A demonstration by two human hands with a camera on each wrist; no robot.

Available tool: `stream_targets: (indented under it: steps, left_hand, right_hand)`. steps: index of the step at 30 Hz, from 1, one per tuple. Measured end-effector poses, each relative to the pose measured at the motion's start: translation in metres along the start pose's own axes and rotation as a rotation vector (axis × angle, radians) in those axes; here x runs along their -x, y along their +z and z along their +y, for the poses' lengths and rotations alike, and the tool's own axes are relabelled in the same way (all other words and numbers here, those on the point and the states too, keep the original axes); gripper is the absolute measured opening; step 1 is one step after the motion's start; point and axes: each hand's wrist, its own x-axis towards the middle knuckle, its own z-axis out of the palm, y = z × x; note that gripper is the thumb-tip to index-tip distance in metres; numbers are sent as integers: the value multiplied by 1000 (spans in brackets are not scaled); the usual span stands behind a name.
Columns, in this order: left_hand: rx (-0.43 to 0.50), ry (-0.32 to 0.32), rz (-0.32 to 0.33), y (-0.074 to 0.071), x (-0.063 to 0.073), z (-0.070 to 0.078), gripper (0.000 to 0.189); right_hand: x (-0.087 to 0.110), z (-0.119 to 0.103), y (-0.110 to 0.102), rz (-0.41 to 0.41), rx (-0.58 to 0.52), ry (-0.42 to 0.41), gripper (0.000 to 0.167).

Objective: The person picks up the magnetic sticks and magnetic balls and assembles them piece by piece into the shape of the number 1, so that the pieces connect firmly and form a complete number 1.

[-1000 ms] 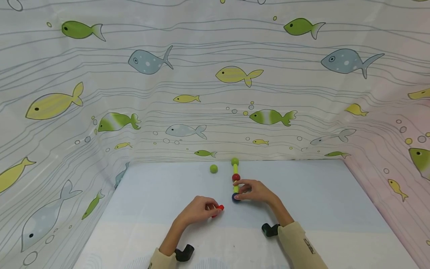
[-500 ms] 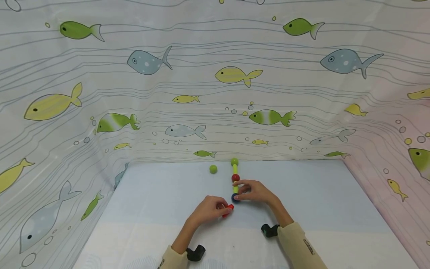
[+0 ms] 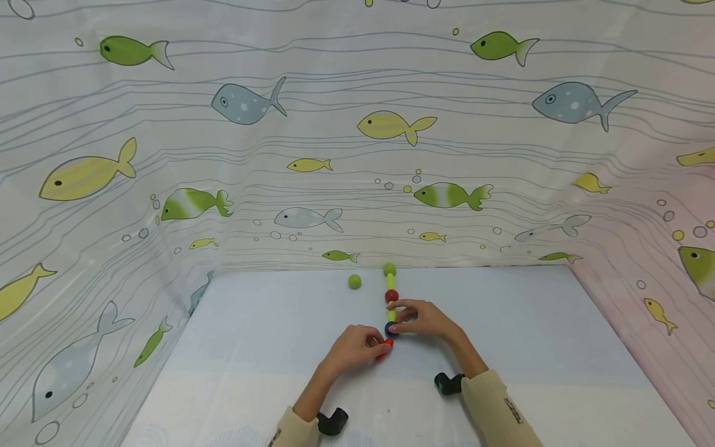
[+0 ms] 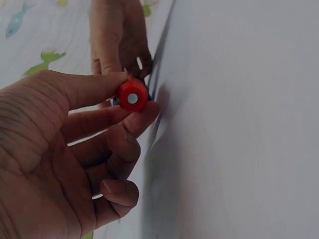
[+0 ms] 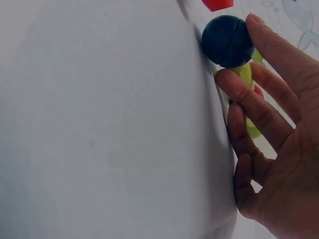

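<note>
My left hand (image 3: pixel 353 349) pinches a red magnetic rod (image 4: pixel 132 87) between thumb and fingers, and a silvery disc shows in its near end. In the head view the rod's far end is right at a dark blue ball (image 5: pixel 227 42). My right hand (image 3: pixel 426 319) holds that ball with the thumb on it and fingers along the yellow-green rod (image 5: pixel 243 73) behind it. That rod, partly hidden by the fingers, leads to a red ball (image 3: pixel 392 296). Beyond, a second yellow-green rod (image 3: pixel 390 282) joins a green ball (image 3: pixel 389 269), all in one straight line.
A loose green ball (image 3: pixel 354 281) lies left of the line's far end. The table (image 3: pixel 268 310) has a pale blue and white cover, and a fish-print curtain (image 3: pixel 357 186) rises at its back and sides. Black wrist cameras (image 3: pixel 333 422) sit at both cuffs.
My left hand has moved right with the red rod, bringing its end up to the blue ball. The right hand and the line of balls and rods have stayed in place.
</note>
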Motion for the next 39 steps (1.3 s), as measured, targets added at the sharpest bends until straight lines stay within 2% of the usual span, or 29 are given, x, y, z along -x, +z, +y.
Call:
stream_targets:
  steps: [10, 17, 39]
  left_hand:
    - [31, -53, 53, 7, 0, 6, 15]
    - [25, -91, 68, 10, 1, 8, 14]
    - [87, -49, 115, 23, -2, 16, 17]
  right_hand:
    - [1, 0, 0, 3, 5, -14, 52]
    - [1, -1, 0, 4, 1, -8, 51]
    - [2, 1, 1, 23, -5, 6, 50]
